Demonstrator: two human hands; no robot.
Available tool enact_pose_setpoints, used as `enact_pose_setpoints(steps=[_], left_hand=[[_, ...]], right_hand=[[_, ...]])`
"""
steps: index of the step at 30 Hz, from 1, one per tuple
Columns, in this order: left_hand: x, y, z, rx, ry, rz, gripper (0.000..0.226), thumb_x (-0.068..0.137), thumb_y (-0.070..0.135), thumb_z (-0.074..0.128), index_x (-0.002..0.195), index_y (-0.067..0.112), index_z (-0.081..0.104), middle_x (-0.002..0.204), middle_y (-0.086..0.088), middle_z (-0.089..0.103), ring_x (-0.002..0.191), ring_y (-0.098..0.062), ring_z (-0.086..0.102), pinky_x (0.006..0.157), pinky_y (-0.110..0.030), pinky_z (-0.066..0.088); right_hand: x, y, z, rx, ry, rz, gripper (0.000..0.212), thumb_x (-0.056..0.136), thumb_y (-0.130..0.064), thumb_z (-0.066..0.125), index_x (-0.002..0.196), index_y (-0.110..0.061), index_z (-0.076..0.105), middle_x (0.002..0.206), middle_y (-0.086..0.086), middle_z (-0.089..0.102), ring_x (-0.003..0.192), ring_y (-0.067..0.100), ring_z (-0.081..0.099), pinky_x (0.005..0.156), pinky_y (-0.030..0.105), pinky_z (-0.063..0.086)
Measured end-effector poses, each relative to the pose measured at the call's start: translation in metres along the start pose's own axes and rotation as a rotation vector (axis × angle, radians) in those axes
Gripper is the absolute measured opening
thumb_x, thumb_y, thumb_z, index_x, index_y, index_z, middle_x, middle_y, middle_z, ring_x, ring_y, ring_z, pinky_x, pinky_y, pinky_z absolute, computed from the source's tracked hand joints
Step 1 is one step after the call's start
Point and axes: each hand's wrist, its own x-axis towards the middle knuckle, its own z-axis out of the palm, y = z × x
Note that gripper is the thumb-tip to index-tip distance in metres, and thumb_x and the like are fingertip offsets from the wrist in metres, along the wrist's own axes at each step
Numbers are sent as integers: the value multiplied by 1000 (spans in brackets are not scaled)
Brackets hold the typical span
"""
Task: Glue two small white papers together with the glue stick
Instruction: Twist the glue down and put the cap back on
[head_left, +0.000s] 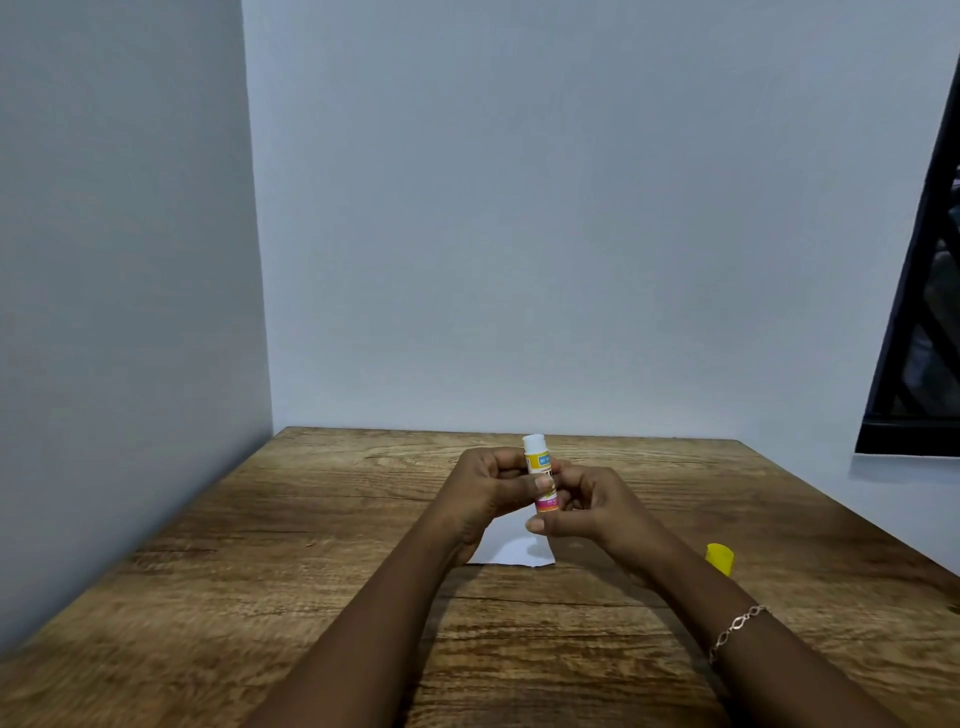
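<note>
Glue stick (537, 467) sits dead centre of the frame, uncapped and upright. The left hand (491, 483) curls round its body and the right hand (592, 512) pinches the base. White paper (511, 548) lies flat on the tabletop (311, 519) just under both hands, with the yellow cap (720, 558) off to the right.

Your left hand (488, 488) and right hand (592, 512) cover most of the small white paper (511, 548), so you cannot tell whether one sheet or two lies there. The print on the yellow-and-pink labelled glue stick (540, 467) is too small to read, and your right fingers (558, 519) hide its base. Your right forearm (727, 623) hides part of the yellow plastic cap (721, 557); the dark window frame (883, 405) runs off the right edge
</note>
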Motion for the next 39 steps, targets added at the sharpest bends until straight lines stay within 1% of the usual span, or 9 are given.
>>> enact_pose_setpoints(steps=[5, 9, 16, 22, 28, 33, 35, 37, 39], left_hand=[[0, 3, -1, -16, 2, -29, 18, 84, -3, 56, 96, 4, 68, 84, 0, 74, 70, -13, 68, 65, -23, 54], [-2, 2, 1, 12, 29, -5, 19, 79, -6, 61, 96, -1, 68, 73, 1, 74, 66, -10, 68, 64, -20, 55], [-1, 1, 3, 0, 79, 10, 11, 73, -5, 68, 81, 2, 64, 73, -3, 73, 64, -14, 68, 70, -25, 54], [-2, 7, 1, -54, 27, -44, 10, 80, -1, 62, 87, 4, 67, 80, 2, 76, 67, -11, 68, 62, -25, 53], [-3, 7, 4, -52, 32, -37, 13, 78, -2, 63, 92, -2, 63, 72, 2, 75, 57, -11, 66, 55, -22, 53], [-2, 4, 9, -64, 65, -13, 10, 77, -6, 65, 83, 1, 62, 66, 0, 73, 60, -11, 68, 61, -19, 55], [-2, 5, 7, -78, 56, -29, 10, 79, -3, 63, 89, -1, 63, 72, 0, 74, 64, -11, 68, 63, -20, 55], [-2, 7, 5, -81, 31, -43, 10, 82, -1, 60, 90, 3, 64, 79, 2, 75, 68, -11, 69, 63, -22, 56], [-2, 8, 5, -80, 2, -53, 12, 84, 0, 57, 91, 5, 65, 81, 3, 75, 69, -10, 69, 62, -22, 56]], right_hand=[[-4, -1, -11, 155, -149, 85, 26, 72, -9, 63, 98, -6, 67, 88, 6, 74, 87, 14, 69, 72, 21, 53], [-5, -1, -8, 214, -130, 90, 22, 75, 4, 62, 94, -7, 67, 80, 5, 72, 77, 15, 68, 71, 23, 54], [-4, -4, 2, -9, -22, 10, 20, 65, 2, 75, 82, -5, 67, 54, -16, 51, 56, 3, 42, 58, 13, 39], [-8, -5, -1, 215, -72, 74, 25, 76, -1, 60, 100, -3, 65, 87, 6, 73, 87, 15, 69, 77, 23, 54], [-6, -3, 0, 200, -23, 50, 25, 76, 11, 59, 92, -5, 68, 74, 3, 72, 71, 15, 67, 68, 21, 55], [-4, 0, 6, 109, 2, -27, 26, 70, 18, 63, 86, -3, 63, 55, -15, 62, 52, -4, 54, 53, 6, 41], [-4, -1, 5, 118, -7, -14, 24, 74, 15, 62, 95, 4, 62, 67, -11, 67, 63, -1, 59, 58, 8, 44], [-5, -2, 1, 143, -28, 35, 23, 76, 6, 63, 99, 3, 64, 85, 8, 69, 79, 12, 65, 68, 16, 51], [-6, -2, -4, 224, -53, 90, 23, 77, 2, 61, 99, -1, 65, 84, 13, 72, 81, 17, 70, 71, 20, 55]])
